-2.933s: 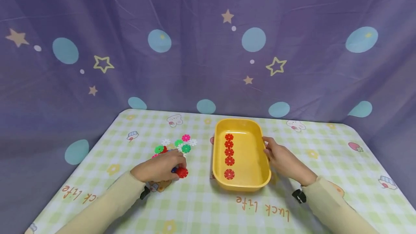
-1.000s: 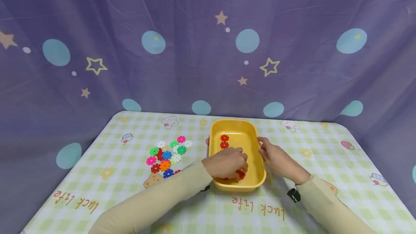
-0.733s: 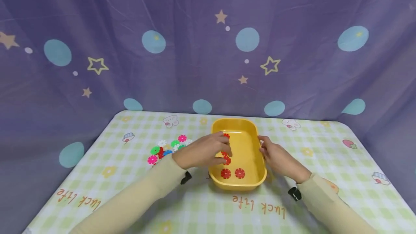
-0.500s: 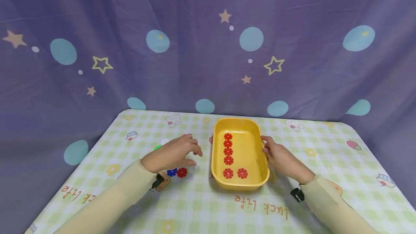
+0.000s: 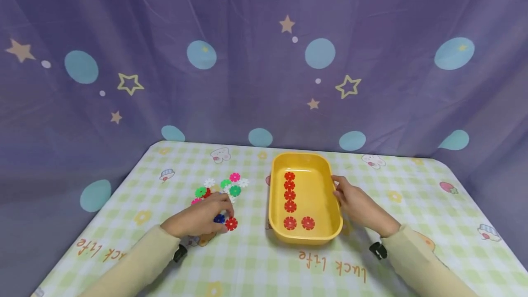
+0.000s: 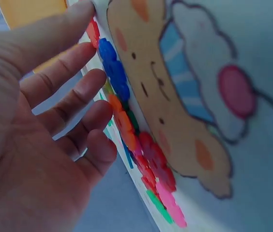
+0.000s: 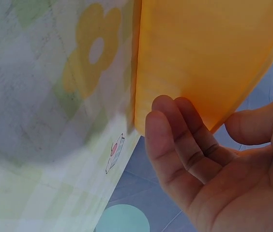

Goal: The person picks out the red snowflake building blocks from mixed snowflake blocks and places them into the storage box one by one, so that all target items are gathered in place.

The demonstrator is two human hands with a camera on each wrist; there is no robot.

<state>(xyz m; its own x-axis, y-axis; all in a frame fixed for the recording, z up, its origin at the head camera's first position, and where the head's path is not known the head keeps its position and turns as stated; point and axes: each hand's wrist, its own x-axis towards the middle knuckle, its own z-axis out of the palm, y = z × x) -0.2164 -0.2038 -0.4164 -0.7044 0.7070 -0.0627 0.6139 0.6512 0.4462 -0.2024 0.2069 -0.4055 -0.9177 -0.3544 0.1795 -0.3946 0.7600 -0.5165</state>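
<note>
My left hand point(image 5: 200, 217) is at the near side of a loose pile of plastic snowflake discs. Its thumb and index finger bracket the edges of a red snowflake disc point(image 5: 231, 223) lying flat on the cloth; the left wrist view shows that red disc between the two fingertips. Right beside it lies a blue snowflake disc point(image 6: 114, 67). My right hand point(image 5: 359, 203) grips the right rim of a yellow tray point(image 5: 326, 196), thumb at the rim and fingers against the outer wall point(image 7: 199, 53). Inside, several red snowflake discs point(image 5: 290, 195) form a column, with another red disc point(image 5: 307, 223) right of its near end.
White, green, pink and other coloured discs point(image 5: 235, 190) spread left of the tray, partly hidden by the left hand. A checked cloth with printed figures covers the table point(image 5: 255, 265). Behind the table's far edge hangs a purple curtain point(image 5: 247, 95).
My left hand set a red disc in the tray beside the column's near end, drew back left and came down at another red disc by the pile. The right hand stays on the tray rim.
</note>
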